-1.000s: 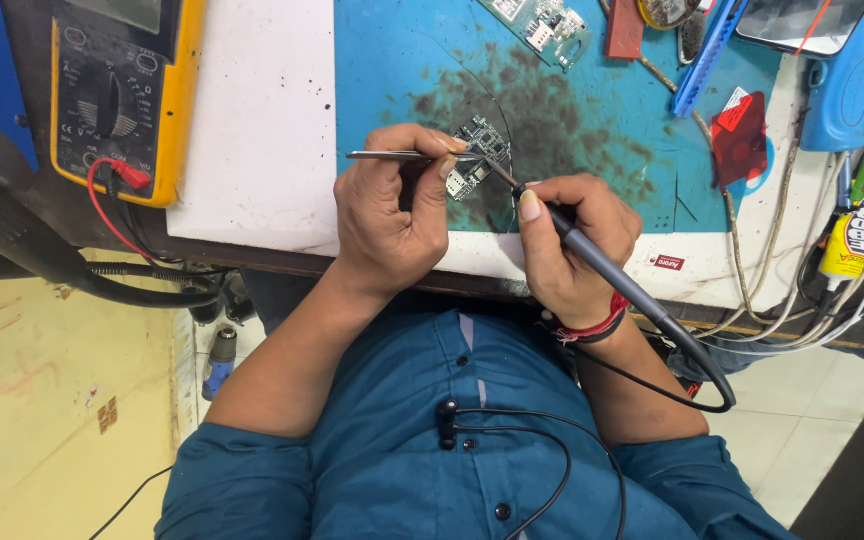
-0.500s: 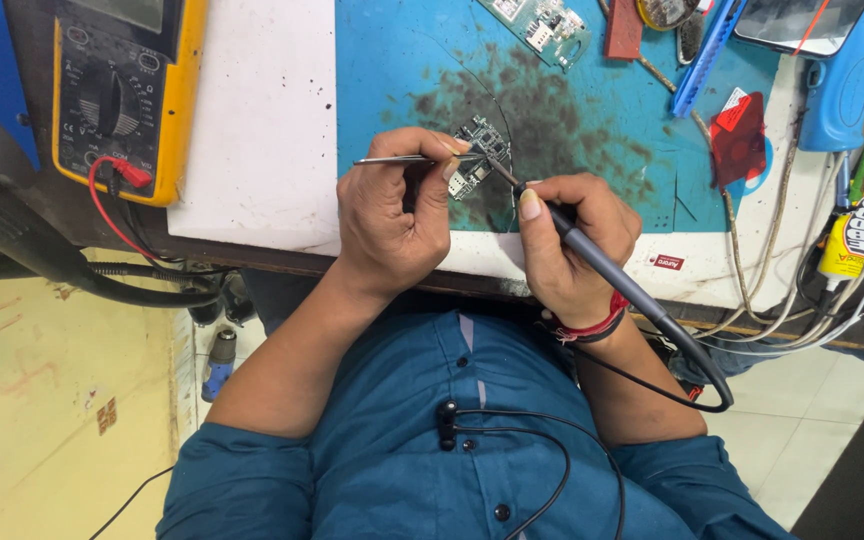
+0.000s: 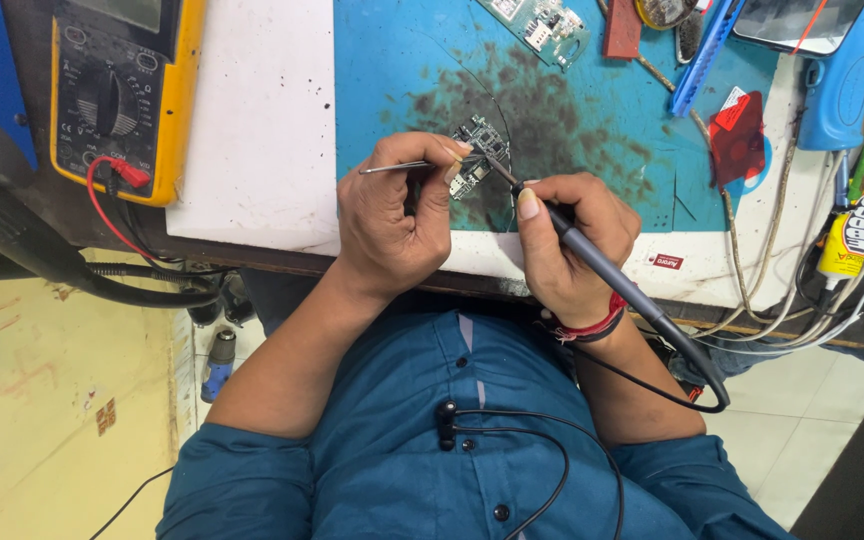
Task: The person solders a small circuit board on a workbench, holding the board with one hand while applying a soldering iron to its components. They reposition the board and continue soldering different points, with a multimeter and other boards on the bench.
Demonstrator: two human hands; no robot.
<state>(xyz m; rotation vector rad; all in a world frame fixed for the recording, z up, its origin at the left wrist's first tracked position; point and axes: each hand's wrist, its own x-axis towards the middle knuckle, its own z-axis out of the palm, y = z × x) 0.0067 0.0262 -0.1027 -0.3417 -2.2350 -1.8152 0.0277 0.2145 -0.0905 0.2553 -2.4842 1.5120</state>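
Observation:
A small circuit board (image 3: 476, 148) lies on a stained blue work mat (image 3: 392, 70) at the desk's near edge. My left hand (image 3: 399, 215) grips thin metal tweezers (image 3: 392, 168) whose tips reach the board. My right hand (image 3: 567, 245) holds a dark soldering iron (image 3: 592, 262) like a pen, its tip touching the board's right side. The iron's black cable (image 3: 694, 372) loops down past my wrist, which wears a red thread band.
A yellow multimeter (image 3: 117, 95) with a red lead sits at the far left. A second circuit board (image 3: 542, 22), a red chip of plastic (image 3: 737, 135), a blue tool (image 3: 842, 90), a glue tube (image 3: 852, 235) and several cables crowd the right side.
Both hands stay on the board; the soldering iron tip and tweezers shift only slightly.

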